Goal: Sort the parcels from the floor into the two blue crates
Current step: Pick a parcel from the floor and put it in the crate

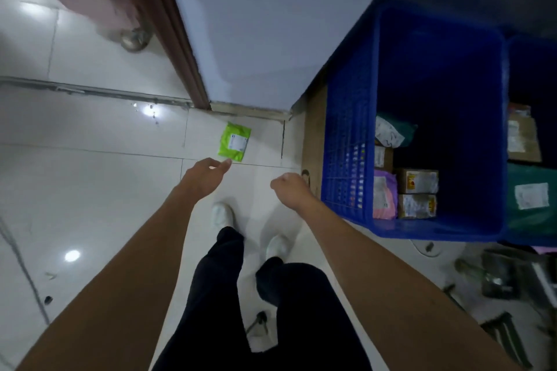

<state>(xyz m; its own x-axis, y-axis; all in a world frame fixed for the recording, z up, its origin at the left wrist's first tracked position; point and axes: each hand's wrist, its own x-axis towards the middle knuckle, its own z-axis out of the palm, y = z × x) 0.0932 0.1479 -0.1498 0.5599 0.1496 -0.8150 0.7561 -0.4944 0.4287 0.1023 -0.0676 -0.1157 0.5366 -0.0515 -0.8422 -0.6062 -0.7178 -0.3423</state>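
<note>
A lime-green parcel (234, 141) with a white label lies flat on the white floor tiles by the wall corner. My left hand (206, 173) reaches out with relaxed fingers, its fingertips just short of the parcel's near edge, holding nothing. My right hand (289, 188) hangs beside it with fingers loosely curled, empty, just left of the nearer blue crate (349, 159). That crate holds a pink parcel (384, 196), small brown boxes (417, 190) and a white-and-teal bag (391, 131). A second blue crate (524, 242) at the far right holds a teal parcel (530, 199) and a brown box (523, 140).
A grey-white wall (271, 24) juts out ahead, with a brown door frame (177, 33) and a pink door to its left. A flat cardboard piece (315, 129) stands beside the nearer crate. Tools and clutter (500, 283) lie at lower right. My feet (250, 229) stand on the tiles.
</note>
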